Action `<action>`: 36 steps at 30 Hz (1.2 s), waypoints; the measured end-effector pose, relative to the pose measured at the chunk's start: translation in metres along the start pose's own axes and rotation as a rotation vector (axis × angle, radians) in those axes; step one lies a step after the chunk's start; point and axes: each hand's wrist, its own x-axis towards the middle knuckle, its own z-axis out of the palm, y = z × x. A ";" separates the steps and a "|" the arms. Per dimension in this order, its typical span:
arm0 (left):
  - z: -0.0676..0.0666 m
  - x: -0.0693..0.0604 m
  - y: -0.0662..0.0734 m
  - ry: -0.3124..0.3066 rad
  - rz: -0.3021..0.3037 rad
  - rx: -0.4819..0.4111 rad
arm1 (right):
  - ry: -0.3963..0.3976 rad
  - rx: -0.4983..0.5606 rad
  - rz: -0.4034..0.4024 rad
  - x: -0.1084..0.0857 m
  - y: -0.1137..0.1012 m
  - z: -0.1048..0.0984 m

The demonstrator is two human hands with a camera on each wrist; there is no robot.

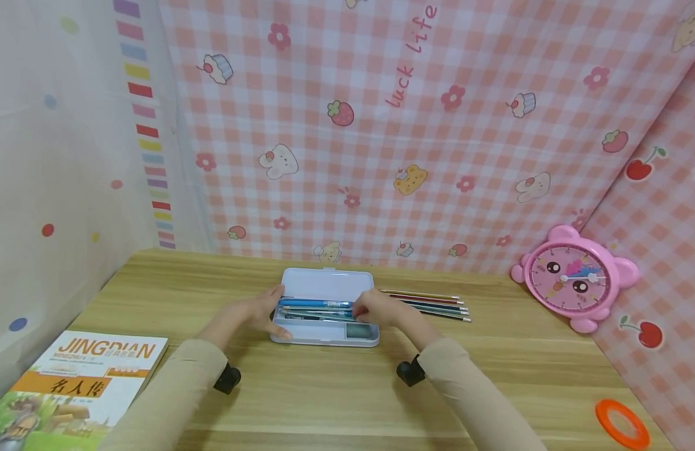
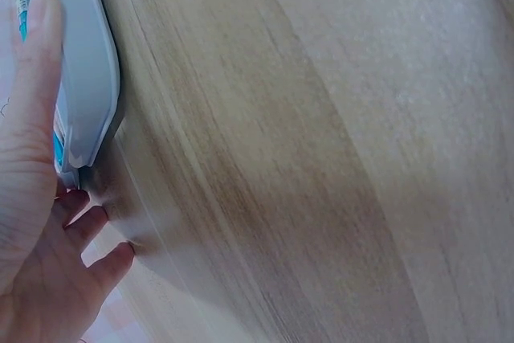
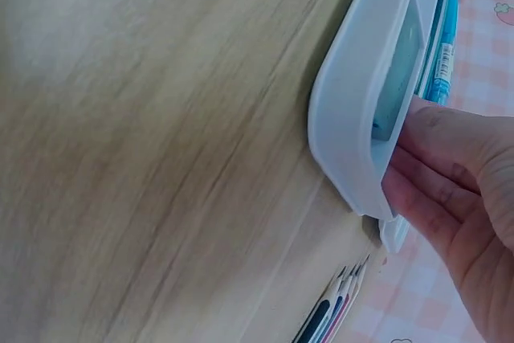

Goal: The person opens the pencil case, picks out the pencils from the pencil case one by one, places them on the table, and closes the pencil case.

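A white pencil case (image 1: 327, 284) lies with its lid raised at the back; blue and green pens (image 1: 316, 307) lie in its long compartment. My left hand (image 1: 263, 313) spans the case's left end, thumb on the front rim and spread fingers beside it, as the left wrist view also shows (image 2: 48, 222). At the right end, my right hand (image 1: 375, 308) reaches inside, fingers curled at the pens' ends. In the right wrist view my thumb and fingers (image 3: 450, 166) meet by the blue pen (image 3: 444, 62); the exact fingertip contact is hidden. A greenish block (image 3: 397, 78) sits in the small compartment.
Several pencils (image 1: 437, 305) lie on the wooden table (image 1: 325, 401) right of the case. A book (image 1: 82, 376) is at the left. A pink clock (image 1: 573, 279) stands at the back right, and an orange ring (image 1: 603, 413) lies near the right edge.
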 end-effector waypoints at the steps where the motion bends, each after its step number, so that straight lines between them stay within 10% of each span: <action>1: 0.000 0.000 -0.001 -0.002 0.001 -0.009 | -0.004 -0.002 -0.002 0.000 0.000 0.000; 36: 0.000 0.003 -0.002 -0.004 0.020 0.024 | 0.149 -0.140 0.100 -0.042 0.017 -0.017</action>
